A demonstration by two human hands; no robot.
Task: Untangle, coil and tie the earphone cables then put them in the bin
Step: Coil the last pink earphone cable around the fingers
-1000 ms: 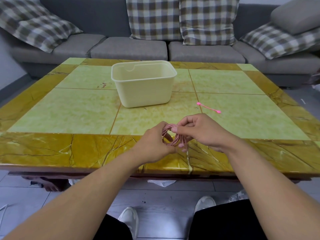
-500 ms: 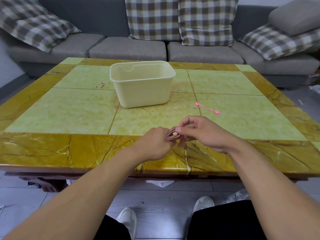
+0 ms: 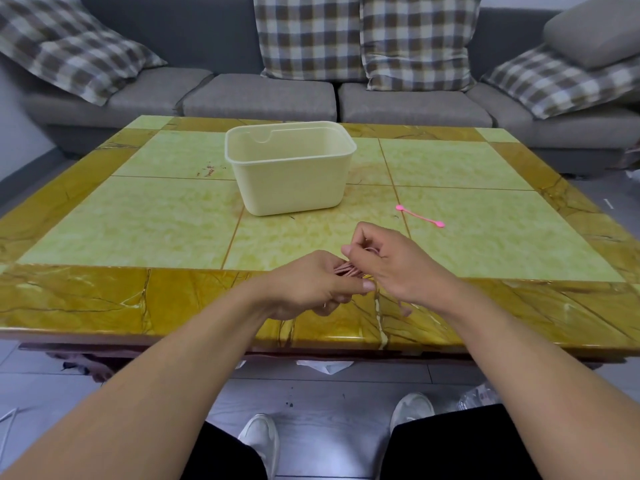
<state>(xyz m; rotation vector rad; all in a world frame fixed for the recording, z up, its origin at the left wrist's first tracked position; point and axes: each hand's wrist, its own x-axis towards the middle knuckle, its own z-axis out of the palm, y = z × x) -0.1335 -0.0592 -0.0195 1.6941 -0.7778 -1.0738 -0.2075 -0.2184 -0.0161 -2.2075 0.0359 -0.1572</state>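
Glossy marble-look table (image 3: pixel 138 299), smooth matt plastic bin (image 3: pixel 294 188), woven cloth sofa (image 3: pixel 259 98).

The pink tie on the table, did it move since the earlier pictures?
No. The pink tie lies at the same spot right of the bin, beside the same tile seam.

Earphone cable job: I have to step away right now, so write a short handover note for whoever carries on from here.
Left hand: grips the coiled pink earphone cable over the table's near edge.
Right hand: pinches the same coil from the other side.
Bin: mid-table, beyond the hands; nothing visible inside from this angle.
Pink tie: lying loose on the table, right of the bin.
Done: cable coiled.
Left: pick up the tie, bind the coil, drop it in the bin.
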